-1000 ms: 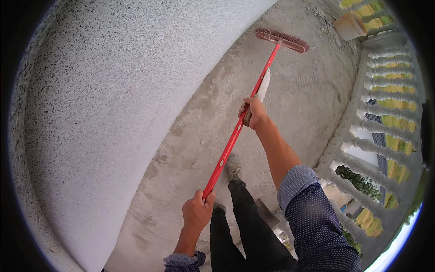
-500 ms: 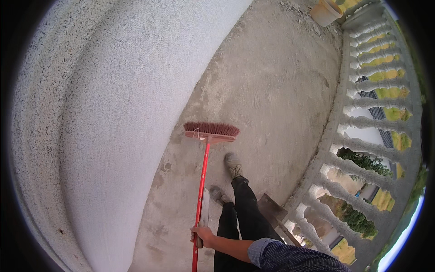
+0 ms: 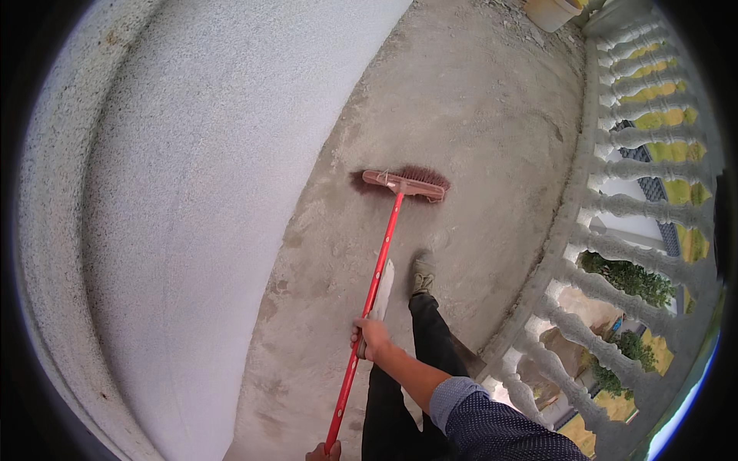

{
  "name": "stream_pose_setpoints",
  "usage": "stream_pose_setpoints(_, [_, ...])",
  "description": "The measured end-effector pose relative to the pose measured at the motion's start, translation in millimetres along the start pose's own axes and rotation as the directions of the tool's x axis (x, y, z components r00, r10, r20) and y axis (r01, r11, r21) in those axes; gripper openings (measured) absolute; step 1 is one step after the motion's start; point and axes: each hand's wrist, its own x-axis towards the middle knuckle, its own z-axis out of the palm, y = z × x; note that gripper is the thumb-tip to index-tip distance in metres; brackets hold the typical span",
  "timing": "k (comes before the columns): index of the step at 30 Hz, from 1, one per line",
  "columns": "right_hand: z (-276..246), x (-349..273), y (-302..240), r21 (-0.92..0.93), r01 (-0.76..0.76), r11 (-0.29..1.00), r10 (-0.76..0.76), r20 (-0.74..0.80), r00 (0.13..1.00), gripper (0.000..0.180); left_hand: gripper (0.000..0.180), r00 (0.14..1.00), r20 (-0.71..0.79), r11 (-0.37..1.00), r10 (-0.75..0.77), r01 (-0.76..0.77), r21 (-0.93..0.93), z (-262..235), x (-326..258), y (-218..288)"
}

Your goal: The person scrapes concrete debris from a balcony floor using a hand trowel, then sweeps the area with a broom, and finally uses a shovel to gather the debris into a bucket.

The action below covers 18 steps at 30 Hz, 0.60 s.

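A push broom (image 3: 347, 388) with a red pole and a dark reddish bristle head slants across the middle, its head on the dusty floor ahead of my feet. My right hand (image 3: 371, 338) is closed around the pole midway down. The same hand also holds a flat, pale-bladed tool (image 3: 382, 292) with a brownish handle, lying alongside the pole; its exact kind I cannot tell. At the bottom edge my left hand (image 3: 324, 452) grips the pole's near end, partly cut off by the frame.
A smooth white wall (image 3: 223, 169) curves along the left. Grey balusters (image 3: 615, 246) form a railing on the right. Part of a shovel blade (image 3: 469, 355) shows beside my leg. At the far right corner stands a pale bucket (image 3: 552, 14), with rubble (image 3: 523, 19) near it on the concrete floor (image 3: 461, 115).
The broom head has moved forward and right, and its bristles now lie against the floor. My right hand has moved up and right with the pole. My left hand has come into view.
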Motion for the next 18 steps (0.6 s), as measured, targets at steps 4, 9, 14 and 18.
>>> stream_pose_setpoints(4, [10,22,-226,0.018,0.183,0.983,-0.184,0.012,0.983,0.01,0.043,0.967,-0.162,0.977,0.196,-0.207,-0.054,-15,97,183])
stream_pose_setpoints(9, [25,2,-356,0.037,0.366,0.93,-0.367,0.027,0.93,0.012,0.039,0.9,-0.279,0.911,0.335,-0.385,-0.148,-36,140,296])
stream_pose_setpoints(14, [28,-28,-264,0.002,0.308,0.951,-0.308,0.04,0.951,0.009,0.038,0.96,-0.24,0.981,0.147,-0.172,-0.09,-22,90,209])
stream_pose_setpoints(18, [10,-73,-101,-0.078,0.021,0.997,-0.021,0.005,1.0,0.008,0.04,0.991,-0.052,0.986,0.127,-0.12,0.114,6,-31,48])
